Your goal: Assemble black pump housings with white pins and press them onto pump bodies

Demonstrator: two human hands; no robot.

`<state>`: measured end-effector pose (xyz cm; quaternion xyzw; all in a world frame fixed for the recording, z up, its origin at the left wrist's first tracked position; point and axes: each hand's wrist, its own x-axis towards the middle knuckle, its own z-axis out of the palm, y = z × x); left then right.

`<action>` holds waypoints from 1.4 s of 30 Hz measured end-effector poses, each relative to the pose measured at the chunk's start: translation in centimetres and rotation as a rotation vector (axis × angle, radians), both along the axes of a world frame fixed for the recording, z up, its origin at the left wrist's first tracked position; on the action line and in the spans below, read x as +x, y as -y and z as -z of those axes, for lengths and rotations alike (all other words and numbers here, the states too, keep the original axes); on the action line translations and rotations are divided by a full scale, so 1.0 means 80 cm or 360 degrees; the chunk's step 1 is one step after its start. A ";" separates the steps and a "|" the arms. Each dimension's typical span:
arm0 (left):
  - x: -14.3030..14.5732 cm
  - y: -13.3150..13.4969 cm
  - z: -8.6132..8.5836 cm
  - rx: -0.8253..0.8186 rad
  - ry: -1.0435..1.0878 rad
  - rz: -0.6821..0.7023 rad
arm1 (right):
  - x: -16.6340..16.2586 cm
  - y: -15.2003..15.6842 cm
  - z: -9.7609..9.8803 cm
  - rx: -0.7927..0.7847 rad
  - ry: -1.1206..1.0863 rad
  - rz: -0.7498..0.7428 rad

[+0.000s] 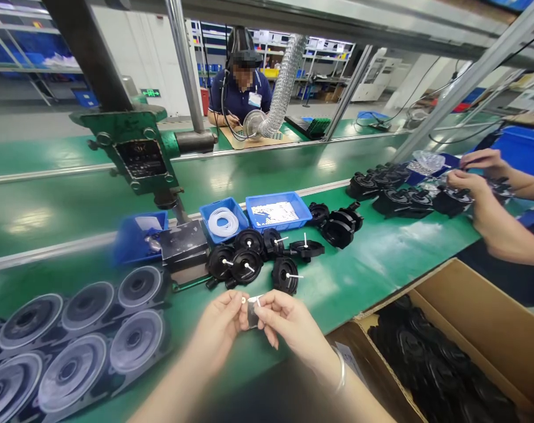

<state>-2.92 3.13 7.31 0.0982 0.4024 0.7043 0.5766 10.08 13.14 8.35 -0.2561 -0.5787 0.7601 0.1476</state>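
Note:
My left hand (222,320) pinches a tiny cream-coloured ring-like piece (244,300) between thumb and fingertips. Close against it, my right hand (288,323) has thumb and fingers closed on a thin white tube piece (253,299), its end pointing at the left fingers. Whether the two pieces touch is too small to make out. Just beyond my hands lie several round black plastic housings (247,266), most with a short white rod (294,276) sticking out of the centre.
Behind the housings stand a blue bin with coiled white tubing (223,222) and a blue tray (301,218) of small white pieces. A green press (138,154) rises at left. Round covers (73,373) lie lower left. A cardboard box (491,305) and a co-worker's hands (473,173) are at right.

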 end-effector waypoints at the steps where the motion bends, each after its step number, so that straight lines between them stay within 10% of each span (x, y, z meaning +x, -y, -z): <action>1: 0.000 0.000 0.000 -0.0001 -0.0002 0.0002 | -0.001 0.000 0.000 -0.0020 0.0005 -0.0019; 26: 0.002 0.000 -0.004 -0.0077 -0.0029 0.0065 | 0.002 -0.002 -0.015 -0.0069 -0.0150 0.0237; 42: 0.004 0.001 0.002 -0.0094 -0.0050 0.0155 | -0.001 0.006 -0.010 0.0506 -0.0076 0.0188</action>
